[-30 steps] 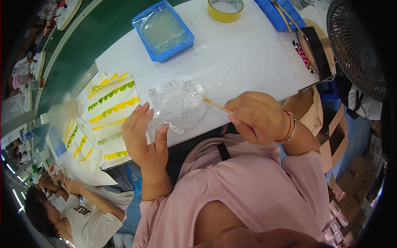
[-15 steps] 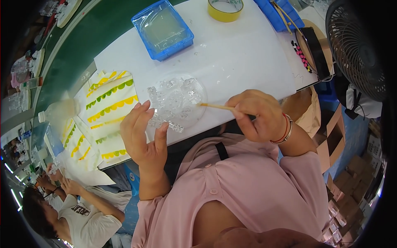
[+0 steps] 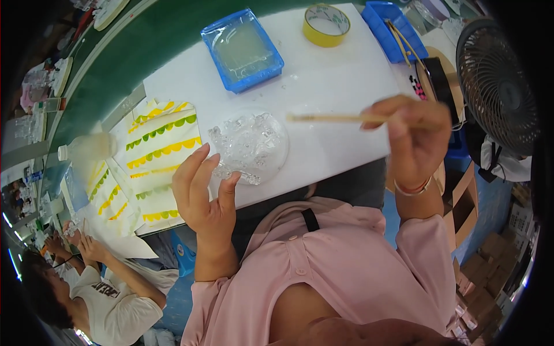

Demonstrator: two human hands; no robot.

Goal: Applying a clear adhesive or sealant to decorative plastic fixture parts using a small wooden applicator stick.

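Note:
My right hand (image 3: 416, 130) is raised above the table's right side, its fingers closed round a thin wooden stick (image 3: 334, 118). The stick's tip points left, clear of the round transparent dish (image 3: 283, 153). Several clear, faceted plastic-looking pieces (image 3: 245, 138) are heaped in that dish. At the dish's left edge my left hand (image 3: 202, 193) is palm up with fingers spread; no object shows in it. The fingertips are close to the nearest clear pieces, and whether they touch them I cannot tell.
Behind the dish stands a blue tray (image 3: 253, 82) lined with clear film, beside a yellow tape roll (image 3: 323, 37). A blue bin (image 3: 378, 29) holds sticks, near a black fan (image 3: 502, 86). Leftward lie patterned sheets (image 3: 164, 135) and a bottle (image 3: 92, 147). Another person (image 3: 118, 305) sits lower left.
My right hand has lifted away from the dish to the right, taking the stick's tip off the clear pieces. My left hand has barely moved. The view has shifted slightly.

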